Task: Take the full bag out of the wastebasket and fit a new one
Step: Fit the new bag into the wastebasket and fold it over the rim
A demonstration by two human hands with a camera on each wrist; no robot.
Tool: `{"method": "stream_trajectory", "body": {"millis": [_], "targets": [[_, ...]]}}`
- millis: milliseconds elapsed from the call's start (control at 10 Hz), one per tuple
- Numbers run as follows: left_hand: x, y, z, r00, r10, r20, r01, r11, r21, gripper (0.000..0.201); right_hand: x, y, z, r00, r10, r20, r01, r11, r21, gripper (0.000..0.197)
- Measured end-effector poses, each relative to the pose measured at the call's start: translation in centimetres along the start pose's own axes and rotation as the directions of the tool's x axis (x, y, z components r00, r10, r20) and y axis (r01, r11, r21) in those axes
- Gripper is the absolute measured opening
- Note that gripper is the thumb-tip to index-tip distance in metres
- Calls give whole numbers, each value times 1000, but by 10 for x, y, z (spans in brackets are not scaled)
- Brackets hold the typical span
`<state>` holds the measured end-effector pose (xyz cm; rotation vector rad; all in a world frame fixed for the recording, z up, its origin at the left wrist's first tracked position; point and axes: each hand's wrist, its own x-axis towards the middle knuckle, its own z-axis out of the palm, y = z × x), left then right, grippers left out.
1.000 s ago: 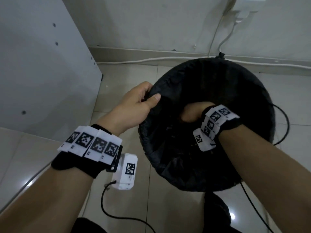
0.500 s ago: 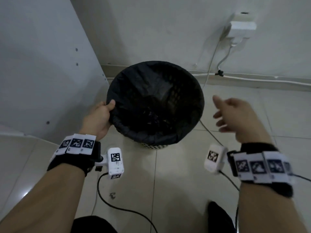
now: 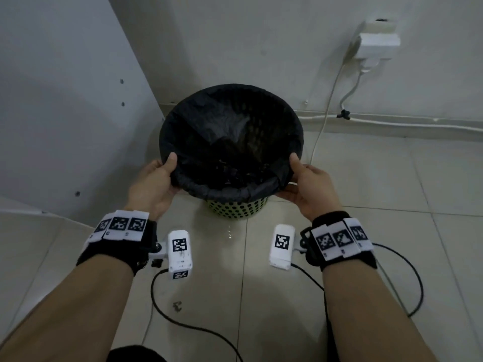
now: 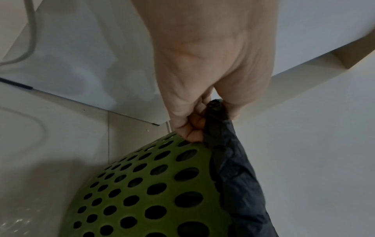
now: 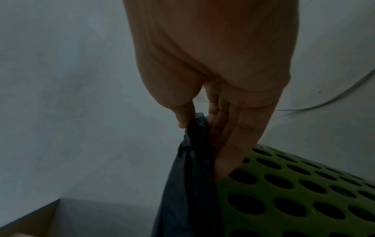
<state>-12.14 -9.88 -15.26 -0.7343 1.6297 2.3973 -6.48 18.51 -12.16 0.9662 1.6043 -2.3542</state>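
A green perforated wastebasket [image 3: 234, 209] stands on the tiled floor, lined with a black bag [image 3: 230, 142] folded over its rim. My left hand [image 3: 159, 178] grips the rim at the near left, thumb inside, fingers curled under the bag's edge [image 4: 219, 121] against the green wall [image 4: 142, 184]. My right hand [image 3: 304, 181] holds the rim at the near right; its thumb and fingers pinch the black film [image 5: 192, 136] above the green wall [image 5: 294, 184]. Dark scraps lie at the bag's bottom.
A white cabinet panel [image 3: 65, 100] rises close on the left. The wall behind carries a white socket block [image 3: 377, 44] with cables [image 3: 324, 121] running down and along the skirting. Black wrist-camera cords [image 3: 183, 322] trail over the floor tiles near me.
My right hand came out of the bag, swung out to the right, then took hold of the rim's near right side. The basket now sits farther from me; my left hand kept its grip.
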Motion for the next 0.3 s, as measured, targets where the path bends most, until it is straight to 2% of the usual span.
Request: {"method": "stream_trajectory", "body": {"millis": [100, 200, 300], "targets": [[-5, 3, -4, 999, -26, 23, 26, 1000, 2, 49, 4, 0, -4, 999, 33, 15, -33, 999, -12, 44], [-15, 9, -4, 996, -91, 16, 88, 988, 126, 61, 3, -9, -8, 996, 90, 1, -90, 993, -79, 50], [-34, 22, -5, 990, -102, -96, 130, 922, 365, 68, -10, -30, -13, 988, 83, -127, -112, 964, -242, 52]]}}
